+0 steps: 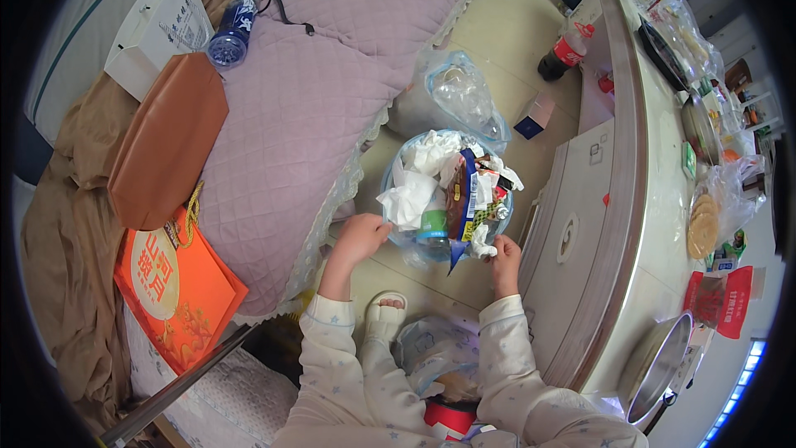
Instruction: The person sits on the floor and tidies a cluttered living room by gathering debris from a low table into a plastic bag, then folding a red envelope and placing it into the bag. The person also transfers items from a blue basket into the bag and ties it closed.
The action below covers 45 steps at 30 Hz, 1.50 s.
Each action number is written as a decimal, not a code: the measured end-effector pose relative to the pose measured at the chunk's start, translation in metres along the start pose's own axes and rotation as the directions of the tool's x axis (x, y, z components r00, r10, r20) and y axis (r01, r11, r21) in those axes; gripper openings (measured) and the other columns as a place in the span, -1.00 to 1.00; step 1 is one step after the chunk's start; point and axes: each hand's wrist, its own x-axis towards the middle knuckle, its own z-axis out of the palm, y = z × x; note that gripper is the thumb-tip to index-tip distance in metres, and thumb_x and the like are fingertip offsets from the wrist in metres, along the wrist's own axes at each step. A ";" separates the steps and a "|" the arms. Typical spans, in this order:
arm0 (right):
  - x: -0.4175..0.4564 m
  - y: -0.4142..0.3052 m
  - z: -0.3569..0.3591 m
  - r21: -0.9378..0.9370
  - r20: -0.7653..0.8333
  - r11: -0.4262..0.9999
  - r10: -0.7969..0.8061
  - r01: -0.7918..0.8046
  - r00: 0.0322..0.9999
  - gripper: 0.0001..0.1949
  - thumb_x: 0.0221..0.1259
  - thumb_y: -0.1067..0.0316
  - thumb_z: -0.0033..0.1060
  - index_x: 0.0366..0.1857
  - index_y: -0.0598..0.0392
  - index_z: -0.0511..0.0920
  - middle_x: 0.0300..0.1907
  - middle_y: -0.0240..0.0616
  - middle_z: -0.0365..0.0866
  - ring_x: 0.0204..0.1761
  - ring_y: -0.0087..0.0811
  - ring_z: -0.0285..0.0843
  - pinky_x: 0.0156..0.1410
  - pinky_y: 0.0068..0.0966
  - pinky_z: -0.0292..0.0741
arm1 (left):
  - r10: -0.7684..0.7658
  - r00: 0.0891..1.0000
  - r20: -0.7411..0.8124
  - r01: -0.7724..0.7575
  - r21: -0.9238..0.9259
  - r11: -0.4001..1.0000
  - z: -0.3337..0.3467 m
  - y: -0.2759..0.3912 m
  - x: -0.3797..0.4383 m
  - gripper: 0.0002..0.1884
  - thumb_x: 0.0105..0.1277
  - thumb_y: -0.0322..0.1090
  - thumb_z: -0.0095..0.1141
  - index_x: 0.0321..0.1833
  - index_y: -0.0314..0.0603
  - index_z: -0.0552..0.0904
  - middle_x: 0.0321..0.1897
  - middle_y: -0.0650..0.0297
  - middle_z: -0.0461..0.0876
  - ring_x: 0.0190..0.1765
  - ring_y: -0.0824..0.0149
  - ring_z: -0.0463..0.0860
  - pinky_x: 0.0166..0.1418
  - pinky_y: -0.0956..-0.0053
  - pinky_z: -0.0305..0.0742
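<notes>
A full waste bin (pixel 403 247) lined with a thin, clear plastic bag (pixel 407 239) stands on the floor before me. Crumpled white tissues (pixel 407 196), a brown and blue food wrapper (pixel 459 199) and a bottle with a green label (pixel 433 224) fill it to the top. At its near left edge, my left hand (pixel 360 238) pinches the bag's rim. My right hand (pixel 507 256) has its thumb and fingers closed on the rim at the near right, beside a hanging tissue (pixel 482 242). Part of each grip is hidden by the fingers.
Behind the bin sits a clear bag of empty bottles (pixel 457 90). A quilted bed (pixel 298 106) borders the left; a white cabinet (pixel 566 249) borders the right. A cola bottle (pixel 564 53) and small box (pixel 535 115) stand beyond. Another plastic bag (pixel 438 348) lies by my foot.
</notes>
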 end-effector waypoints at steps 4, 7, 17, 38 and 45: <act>-0.011 -0.007 0.000 0.058 0.033 0.998 0.018 -0.020 0.999 -0.70 0.28 0.29 -0.15 -0.65 0.10 0.41 -0.70 -0.46 0.38 -0.70 -0.67 0.27 -0.60 -0.69 0.27 | 0.017 0.999 0.050 -0.016 -0.025 1.000 -0.004 -0.001 -0.009 -0.66 0.14 -0.19 -0.02 -0.65 -0.35 0.48 -0.77 0.14 0.46 -0.65 0.23 0.47 -0.48 0.35 0.34; -0.023 -0.001 -0.003 -0.012 0.025 0.999 0.042 -0.042 0.999 -0.71 0.27 0.27 -0.14 -0.64 0.09 0.39 -0.70 -0.46 0.37 -0.70 -0.66 0.26 -0.62 -0.70 0.23 | 0.013 0.988 0.153 -0.015 0.011 1.000 -0.011 -0.001 -0.016 -0.69 0.13 -0.21 -0.03 -0.62 -0.34 0.50 -0.75 0.12 0.47 -0.64 0.23 0.48 -0.49 0.35 0.34; 0.037 -0.021 -0.018 -0.343 -0.094 0.937 -0.110 0.072 0.989 -0.75 0.24 0.16 -0.12 -0.40 0.13 0.44 -0.69 -0.44 0.33 -0.67 -0.60 0.25 -0.55 -0.63 0.25 | -0.124 0.885 -0.448 0.139 0.002 0.990 -0.031 -0.001 0.027 -0.77 0.14 -0.17 0.00 -0.34 -0.21 0.53 -0.44 0.09 0.58 -0.33 0.06 0.55 -0.25 0.27 0.41; 0.056 -0.055 0.005 -0.414 -0.173 0.844 -0.442 0.342 0.880 -0.81 0.16 0.32 0.00 -0.49 0.24 0.43 -0.73 -0.27 0.34 -0.65 -0.55 0.23 -0.50 -0.56 0.27 | -0.054 0.858 -0.510 0.136 0.125 0.983 -0.008 0.020 0.028 -0.85 0.18 -0.24 0.00 -0.33 -0.16 0.43 -0.37 0.12 0.55 -0.30 0.03 0.54 -0.33 0.19 0.40; 0.087 -0.057 0.009 -0.512 0.004 0.834 -0.236 0.205 0.972 -0.85 0.05 0.35 0.11 -0.47 0.23 0.45 -0.71 -0.34 0.38 -0.63 -0.59 0.26 -0.49 -0.59 0.27 | 0.090 0.828 -0.554 0.051 0.234 0.971 -0.006 0.022 0.076 -0.84 0.14 -0.27 0.03 -0.32 -0.17 0.41 -0.35 0.11 0.54 -0.28 0.05 0.55 -0.31 0.18 0.41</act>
